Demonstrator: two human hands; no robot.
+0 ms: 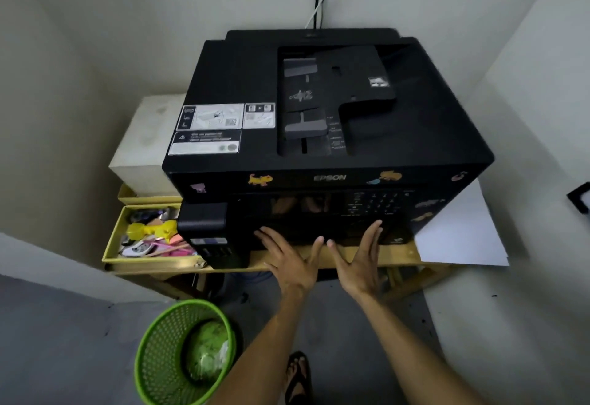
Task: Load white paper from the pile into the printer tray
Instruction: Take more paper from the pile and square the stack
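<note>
On the yellow wooden table (pixel 322 257) against the far wall sits the black printer (pixel 319 117), taking up most of its top, and the job looks to be at either its very start or its very end: no tray stands pulled out, so it is either not yet opened or already pushed home, and which of the two I cannot tell. To the right of the printer, partly tucked beside and under its corner, lies the white paper (pixel 459 232), flat and untouched by either hand, so a supply remains whatever has been loaded. Left of the printer a yellow drawer (pixel 111 245) of small clutter stands open, and on the floor at the near left is a green wastebasket (pixel 182 350). Both hands reach to the printer's lower front edge, just above the table: the left hand (pixel 287 254) and the right hand (pixel 360 254) are spread flat with straight fingers, fingertips against the dark front panel, gripping nothing.
</note>
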